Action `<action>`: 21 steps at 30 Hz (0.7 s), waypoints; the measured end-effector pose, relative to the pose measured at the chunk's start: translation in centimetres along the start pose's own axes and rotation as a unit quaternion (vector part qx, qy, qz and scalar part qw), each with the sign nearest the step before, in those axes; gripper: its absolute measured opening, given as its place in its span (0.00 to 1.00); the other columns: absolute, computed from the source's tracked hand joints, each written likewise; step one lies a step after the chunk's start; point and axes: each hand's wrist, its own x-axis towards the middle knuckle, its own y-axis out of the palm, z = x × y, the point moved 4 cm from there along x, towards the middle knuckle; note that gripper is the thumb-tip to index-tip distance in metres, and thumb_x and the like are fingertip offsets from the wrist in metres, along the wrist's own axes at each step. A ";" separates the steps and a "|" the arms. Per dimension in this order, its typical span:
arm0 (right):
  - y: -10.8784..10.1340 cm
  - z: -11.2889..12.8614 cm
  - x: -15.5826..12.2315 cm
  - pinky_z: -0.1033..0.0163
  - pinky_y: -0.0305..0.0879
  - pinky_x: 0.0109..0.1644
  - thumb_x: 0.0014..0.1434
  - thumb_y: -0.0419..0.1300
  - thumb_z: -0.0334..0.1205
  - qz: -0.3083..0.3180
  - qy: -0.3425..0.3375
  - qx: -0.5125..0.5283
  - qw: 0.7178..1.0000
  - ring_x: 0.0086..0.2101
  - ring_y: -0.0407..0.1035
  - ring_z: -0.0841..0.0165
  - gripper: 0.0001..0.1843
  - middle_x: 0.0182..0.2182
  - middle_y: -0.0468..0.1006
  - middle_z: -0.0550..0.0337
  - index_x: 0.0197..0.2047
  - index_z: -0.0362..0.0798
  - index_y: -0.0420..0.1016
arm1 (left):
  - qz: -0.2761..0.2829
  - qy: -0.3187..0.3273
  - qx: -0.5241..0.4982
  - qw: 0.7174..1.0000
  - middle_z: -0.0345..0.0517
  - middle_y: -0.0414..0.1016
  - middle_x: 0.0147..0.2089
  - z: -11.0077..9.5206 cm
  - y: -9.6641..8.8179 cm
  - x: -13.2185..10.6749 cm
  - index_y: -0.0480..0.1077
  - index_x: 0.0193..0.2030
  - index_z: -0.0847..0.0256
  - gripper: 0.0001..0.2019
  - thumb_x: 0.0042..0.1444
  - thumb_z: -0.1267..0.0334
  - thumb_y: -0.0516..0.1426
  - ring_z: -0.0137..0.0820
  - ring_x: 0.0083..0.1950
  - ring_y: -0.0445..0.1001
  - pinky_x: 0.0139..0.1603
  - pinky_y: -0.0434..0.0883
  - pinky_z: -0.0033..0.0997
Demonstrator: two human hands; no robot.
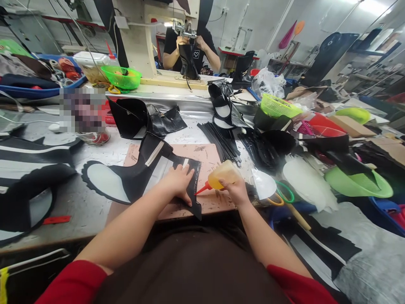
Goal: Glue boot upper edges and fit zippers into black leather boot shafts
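Observation:
A black boot upper (136, 175) with white lining lies spread on a pinkish work board (209, 158) in front of me. My left hand (179, 181) presses flat on its right edge, fingers stretched out. My right hand (236, 190) grips a yellow squeeze bottle (223, 174) with a red nozzle. The nozzle tip points left and touches the black edge just beside my left fingers.
A bundle of black strips (221, 139) lies behind the board, with more black uppers (148, 118) beyond it. Green baskets (278, 105), green-handled scissors (281, 196) and white pieces (308, 183) crowd the right. Across the table another person (193, 46) works at a sewing machine.

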 end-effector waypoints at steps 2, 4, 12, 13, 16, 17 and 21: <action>-0.2 0.3 -0.2 0.56 0.73 0.27 0.34 0.68 0.52 -0.023 -0.017 0.005 1.000 0.32 0.73 0.59 0.27 0.31 0.77 0.54 0.36 0.44 0.73 | -0.001 -0.002 0.002 1.000 0.60 0.38 0.67 0.0 0.1 0.0 0.40 0.65 0.61 0.62 0.24 0.35 0.60 0.56 0.62 0.45 0.56 0.52 0.52; -0.4 0.5 -0.5 0.55 0.73 0.30 0.35 0.68 0.53 -0.051 -0.031 0.011 0.998 0.33 0.73 0.59 0.26 0.32 0.77 0.53 0.34 0.44 0.73 | -0.004 -0.004 0.002 1.000 0.60 0.38 0.67 0.0 0.1 0.0 0.40 0.65 0.61 0.63 0.23 0.35 0.60 0.56 0.62 0.45 0.56 0.53 0.52; 0.1 0.2 -1.0 0.51 0.73 0.32 0.32 0.69 0.54 -0.022 -0.018 0.023 0.999 0.32 0.73 0.56 0.27 0.31 0.78 0.53 0.33 0.45 0.72 | -0.001 -0.004 0.012 1.000 0.61 0.38 0.67 -0.2 0.0 0.0 0.40 0.65 0.62 0.61 0.26 0.36 0.60 0.55 0.62 0.45 0.56 0.52 0.54; 0.0 0.3 -0.8 0.50 0.72 0.34 0.33 0.68 0.53 -0.039 -0.024 0.024 0.999 0.34 0.73 0.56 0.28 0.32 0.78 0.53 0.35 0.45 0.72 | -0.002 -0.003 0.013 1.000 0.61 0.38 0.67 -0.2 0.0 0.0 0.40 0.65 0.63 0.61 0.26 0.36 0.60 0.55 0.62 0.45 0.56 0.52 0.54; -0.2 0.4 -0.5 0.48 0.71 0.38 0.35 0.68 0.53 -0.066 -0.040 0.022 0.997 0.37 0.72 0.56 0.28 0.36 0.77 0.51 0.37 0.45 0.71 | -0.006 0.001 0.015 1.000 0.62 0.39 0.67 -0.2 -0.1 0.0 0.41 0.65 0.65 0.62 0.25 0.36 0.61 0.56 0.61 0.46 0.55 0.54 0.54; -0.2 0.4 -0.6 0.48 0.71 0.38 0.34 0.68 0.53 -0.054 -0.039 0.021 0.998 0.38 0.72 0.55 0.28 0.36 0.76 0.51 0.37 0.45 0.71 | -0.007 0.002 0.015 1.000 0.63 0.39 0.67 -0.2 -0.1 0.0 0.41 0.65 0.65 0.62 0.25 0.36 0.61 0.56 0.61 0.46 0.55 0.53 0.55; 0.1 0.5 -1.5 0.49 0.70 0.38 0.31 0.69 0.53 0.018 -0.029 0.005 0.999 0.36 0.72 0.55 0.28 0.32 0.77 0.53 0.34 0.46 0.72 | -0.003 0.003 0.018 1.000 0.63 0.38 0.67 -0.3 -0.1 -0.1 0.40 0.65 0.65 0.61 0.27 0.34 0.59 0.56 0.62 0.45 0.56 0.52 0.55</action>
